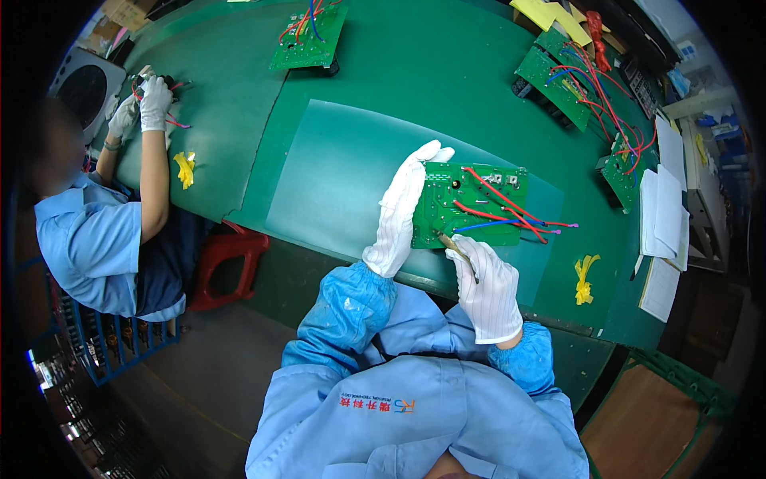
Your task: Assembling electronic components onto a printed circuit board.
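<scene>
A green circuit board (437, 209) sits in front of me with its soldered side up, and red and blue wires (511, 215) run across it past its right edge. My left hand (403, 199), in a white glove, holds the board along its left edge, fingers long against the far left corner; its thumb is hidden. In my white-gloved right hand (487, 287) is a thin brownish stick-like tool (448, 241), pinched between the fingers. Its tip meets the board near the front edge. The exact kind of tool is too small to make out.
A translucent mat (319, 176) lies under the board on the green table (383, 64). More wired boards stand at the far edge (307, 44) and right (558, 84). Yellow strips (585, 279) and papers (662, 215) lie right. A co-worker (96, 231) handles a wired part at left.
</scene>
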A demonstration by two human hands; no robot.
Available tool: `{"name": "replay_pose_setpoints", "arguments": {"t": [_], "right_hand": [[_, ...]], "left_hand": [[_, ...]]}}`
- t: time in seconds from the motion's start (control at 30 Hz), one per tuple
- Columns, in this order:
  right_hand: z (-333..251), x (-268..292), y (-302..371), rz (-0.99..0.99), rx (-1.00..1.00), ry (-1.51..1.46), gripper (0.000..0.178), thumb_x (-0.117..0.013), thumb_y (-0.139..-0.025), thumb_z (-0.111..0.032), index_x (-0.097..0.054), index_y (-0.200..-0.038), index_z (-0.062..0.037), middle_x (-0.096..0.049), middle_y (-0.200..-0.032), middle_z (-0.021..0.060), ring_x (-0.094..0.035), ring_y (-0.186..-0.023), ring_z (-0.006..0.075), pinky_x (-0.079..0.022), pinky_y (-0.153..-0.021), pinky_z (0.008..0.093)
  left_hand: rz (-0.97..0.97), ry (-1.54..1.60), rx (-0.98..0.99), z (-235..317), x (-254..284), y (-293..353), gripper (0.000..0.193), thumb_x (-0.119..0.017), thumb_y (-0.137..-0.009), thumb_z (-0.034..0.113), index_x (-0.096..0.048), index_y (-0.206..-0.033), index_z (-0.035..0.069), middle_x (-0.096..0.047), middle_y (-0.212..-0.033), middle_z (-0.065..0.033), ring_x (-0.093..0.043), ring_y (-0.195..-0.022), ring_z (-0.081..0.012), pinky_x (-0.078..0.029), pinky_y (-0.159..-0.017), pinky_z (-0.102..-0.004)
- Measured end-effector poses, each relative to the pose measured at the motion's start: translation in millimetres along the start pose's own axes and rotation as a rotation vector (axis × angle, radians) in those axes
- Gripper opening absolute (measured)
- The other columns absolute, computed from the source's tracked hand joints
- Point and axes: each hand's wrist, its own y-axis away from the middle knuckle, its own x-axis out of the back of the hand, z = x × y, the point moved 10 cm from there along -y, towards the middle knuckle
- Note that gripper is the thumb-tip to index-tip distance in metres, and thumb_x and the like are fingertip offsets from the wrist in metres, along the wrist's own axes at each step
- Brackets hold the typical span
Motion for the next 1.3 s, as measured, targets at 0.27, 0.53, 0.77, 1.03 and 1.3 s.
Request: {"name": "replay_pose_setpoints", "arguments": {"t": [0.27,0.53,0.77,1.03,1.3], "right_hand": [[-2,-4,5,0.012,-0.006,0.016,0.034,-0.075,-0.087,-0.005,-0.067,-0.12,-0.0043,-0.072,-0.097,0.0124,-0.069,-0.07,0.0302,-0.053,-0.058,0.0376],[1,2,10,0.048,-0.064,0.031,0.032,-0.074,-0.087,-0.004,-0.067,-0.119,-0.0033,-0.072,-0.097,0.0114,-0.071,-0.074,0.0299,-0.054,-0.06,0.0378],[1,-2,23,0.042,-0.055,0.096,0.034,-0.075,-0.086,-0.004,-0.068,-0.12,-0.0035,-0.071,-0.094,0.0121,-0.069,-0.069,0.0294,-0.053,-0.057,0.0365],[-1,-4,27,-0.001,-0.03,0.089,0.038,-0.075,-0.085,-0.005,-0.067,-0.123,-0.0029,-0.072,-0.099,0.012,-0.07,-0.071,0.0289,-0.052,-0.058,0.0364],[-10,0,23,0.004,0.012,0.089,0.03,-0.074,-0.088,-0.009,-0.068,-0.117,-0.0029,-0.073,-0.102,0.0103,-0.07,-0.073,0.028,-0.052,-0.058,0.0354]], "left_hand": [[0.0,0.007,0.016,-4,3,-1,0.062,-0.04,-0.111,0.047,-0.041,-0.153,0.001,-0.054,-0.15,-0.0131,-0.058,-0.129,-0.0184,-0.047,-0.109,-0.032],[-0.023,0.024,0.003,-5,3,-1,0.062,-0.043,-0.11,0.045,-0.041,-0.153,0.001,-0.054,-0.15,-0.0134,-0.057,-0.13,-0.0187,-0.046,-0.11,-0.0322],[-0.021,0.01,0.003,-3,2,0,0.061,-0.041,-0.111,0.045,-0.041,-0.153,0.001,-0.054,-0.15,-0.0131,-0.057,-0.129,-0.0179,-0.046,-0.109,-0.0316],[-0.011,-0.007,0.009,-5,4,-1,0.062,-0.041,-0.111,0.046,-0.041,-0.153,0.001,-0.054,-0.15,-0.0125,-0.058,-0.129,-0.0172,-0.046,-0.109,-0.0314],[0.002,0.003,0.026,-5,4,-1,0.06,-0.041,-0.111,0.045,-0.042,-0.153,0.002,-0.053,-0.151,-0.0123,-0.054,-0.132,-0.0176,-0.044,-0.112,-0.0327]]}}
